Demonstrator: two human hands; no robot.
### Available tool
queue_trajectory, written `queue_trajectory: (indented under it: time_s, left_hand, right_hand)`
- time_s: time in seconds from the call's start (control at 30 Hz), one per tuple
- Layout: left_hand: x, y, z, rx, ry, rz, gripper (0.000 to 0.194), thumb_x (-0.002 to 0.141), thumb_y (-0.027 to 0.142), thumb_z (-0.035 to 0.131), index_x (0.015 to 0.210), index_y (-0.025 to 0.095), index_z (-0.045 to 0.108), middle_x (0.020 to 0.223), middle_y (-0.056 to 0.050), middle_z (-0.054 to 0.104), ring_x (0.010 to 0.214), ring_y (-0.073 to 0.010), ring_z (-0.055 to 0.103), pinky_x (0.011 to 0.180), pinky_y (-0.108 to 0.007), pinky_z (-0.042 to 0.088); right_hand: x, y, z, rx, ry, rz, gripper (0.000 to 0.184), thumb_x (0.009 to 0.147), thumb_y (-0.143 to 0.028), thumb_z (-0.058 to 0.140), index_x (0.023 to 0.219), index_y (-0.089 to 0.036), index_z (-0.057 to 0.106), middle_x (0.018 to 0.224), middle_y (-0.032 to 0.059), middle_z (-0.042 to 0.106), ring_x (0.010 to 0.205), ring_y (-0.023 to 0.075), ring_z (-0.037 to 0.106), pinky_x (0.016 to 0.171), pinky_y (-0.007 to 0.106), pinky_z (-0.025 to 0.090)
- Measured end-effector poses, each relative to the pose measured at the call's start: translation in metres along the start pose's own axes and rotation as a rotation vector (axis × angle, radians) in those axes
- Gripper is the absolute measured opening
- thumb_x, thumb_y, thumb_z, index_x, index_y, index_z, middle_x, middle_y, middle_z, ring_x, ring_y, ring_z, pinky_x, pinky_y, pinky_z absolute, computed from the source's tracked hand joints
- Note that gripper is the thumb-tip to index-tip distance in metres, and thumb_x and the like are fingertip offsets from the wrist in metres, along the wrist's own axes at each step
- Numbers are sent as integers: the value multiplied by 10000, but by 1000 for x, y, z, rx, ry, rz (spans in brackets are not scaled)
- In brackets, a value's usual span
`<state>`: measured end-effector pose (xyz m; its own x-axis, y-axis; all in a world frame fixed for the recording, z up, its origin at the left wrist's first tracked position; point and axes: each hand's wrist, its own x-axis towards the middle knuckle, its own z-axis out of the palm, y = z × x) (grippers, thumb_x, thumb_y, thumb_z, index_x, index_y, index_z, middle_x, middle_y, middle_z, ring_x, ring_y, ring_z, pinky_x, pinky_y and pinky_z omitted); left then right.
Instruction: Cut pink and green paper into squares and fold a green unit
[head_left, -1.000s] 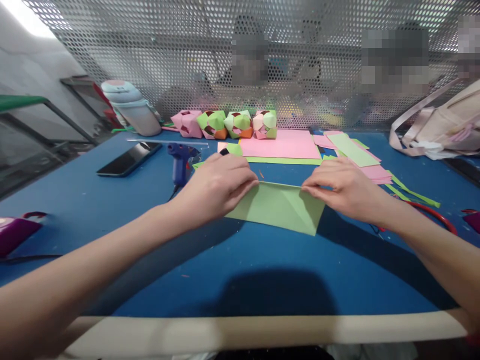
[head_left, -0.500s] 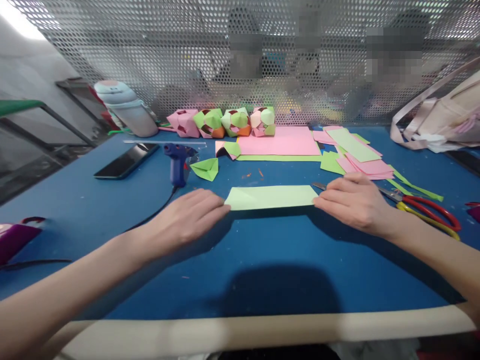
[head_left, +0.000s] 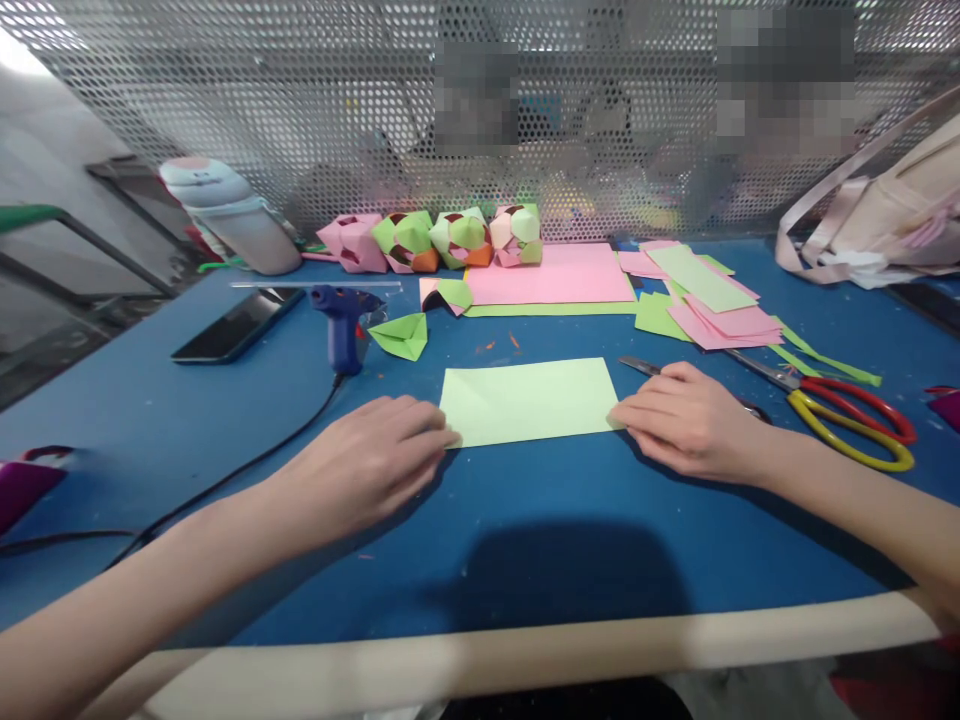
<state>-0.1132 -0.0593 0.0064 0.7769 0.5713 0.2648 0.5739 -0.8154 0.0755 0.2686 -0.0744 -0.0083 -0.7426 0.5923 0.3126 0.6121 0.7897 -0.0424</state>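
A pale green paper rectangle (head_left: pixel 529 402) lies almost flat on the blue table, its long side running left to right. At its near left corner my left hand (head_left: pixel 375 452) pinches the edge, fingers closed. My right hand (head_left: pixel 679 422) grips the near right corner in the same way, thumb and fingers together. Just behind the right hand, a small blade (head_left: pixel 639 366) points left, its other end partly covered by that hand. Scissors (head_left: pixel 851 410) with red and yellow handles rest to the right of it.
A blue glue gun (head_left: pixel 345 330) stands left of the paper near a folded green piece (head_left: pixel 403 336). Further back are a phone (head_left: pixel 236 326), a bottle (head_left: pixel 232 215), several folded paper shapes (head_left: pixel 411 241), a pink sheet (head_left: pixel 551 274) and stacked strips (head_left: pixel 727 315). A perforated metal panel (head_left: pixel 300 110) closes the back.
Both hands have lowered the paper toward me and onto the table, so more of its surface faces up. Each hand keeps its corner. The view has shifted slightly.
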Motion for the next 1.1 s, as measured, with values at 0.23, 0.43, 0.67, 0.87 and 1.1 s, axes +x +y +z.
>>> queue_trajectory:
  time_s: [0.23,0.43,0.67,0.87,1.1]
  left_hand:
    - [60,16,23,-63,-43,-115,652,938,594,539,1364,101,542,1461,-219,496,1362,-352,470,1119,-514,405]
    - [88,19,36,-92,-277,-175,987,770,671,704,1532,146,358,1633,-211,245,1500,-368,280,1201,-536,284]
    - [97,14,33,-106,-253,-212,880,827,613,655,1518,144,377,1595,-197,348,1467,-329,365,1180,-505,333]
    - [96,12,36,-102,-251,-235,934,779,659,683,1513,166,382,1626,-184,284,1497,-356,294,1180,-556,310]
    - [94,11,39,-119,-260,-262,951,774,715,655,1511,175,391,1606,-178,334,1481,-358,325,1178,-581,295]
  right_hand:
    - [33,23,-1,48,-83,275,427,950,-340,519,1296,-110,620,1303,178,656,1209,324,579,1012,480,431]
    - [39,41,-8,177,-369,249,940,757,-630,707,1505,-134,427,1562,185,421,1441,384,372,1170,558,273]
    - [35,36,-7,172,-278,212,760,855,-556,632,1482,-160,465,1507,138,511,1397,350,446,1197,571,218]
    - [45,44,-2,169,-292,350,914,798,-609,665,1516,-107,406,1553,198,424,1453,401,353,1165,589,282]
    - [45,48,9,187,-272,280,870,809,-570,671,1506,-116,416,1536,168,462,1457,327,376,1223,564,173]
